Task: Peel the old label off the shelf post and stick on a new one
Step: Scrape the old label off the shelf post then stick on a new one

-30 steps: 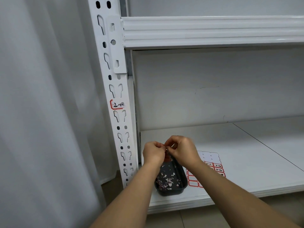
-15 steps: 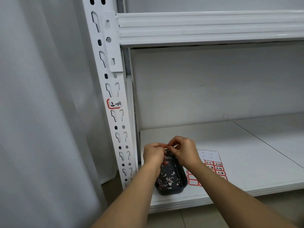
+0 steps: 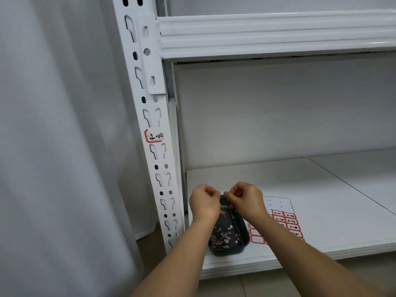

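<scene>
The old label point(image 3: 154, 136), red-edged with black writing and partly torn away on its right side, sticks to the white perforated shelf post point(image 3: 150, 103). Low on the shelf, my left hand point(image 3: 204, 205) and my right hand point(image 3: 246, 201) hover close together over a black tray point(image 3: 232, 243) of label scraps. My right fingertips pinch what looks like a tiny scrap. The fingers of my left hand are curled, with nothing visible in them. A sheet of new red-bordered labels point(image 3: 285, 219) lies right of the tray, partly under my right forearm.
The tray and the sheet rest on the white lower shelf board point(image 3: 321, 200). An upper shelf beam point(image 3: 267, 33) crosses above. A pale curtain point(image 3: 53, 146) hangs left of the post. Tiled floor shows below the shelf's front edge.
My hands have drawn slightly apart over the tray, and the red bit seen between the fingertips earlier no longer shows. The view has dipped a little.
</scene>
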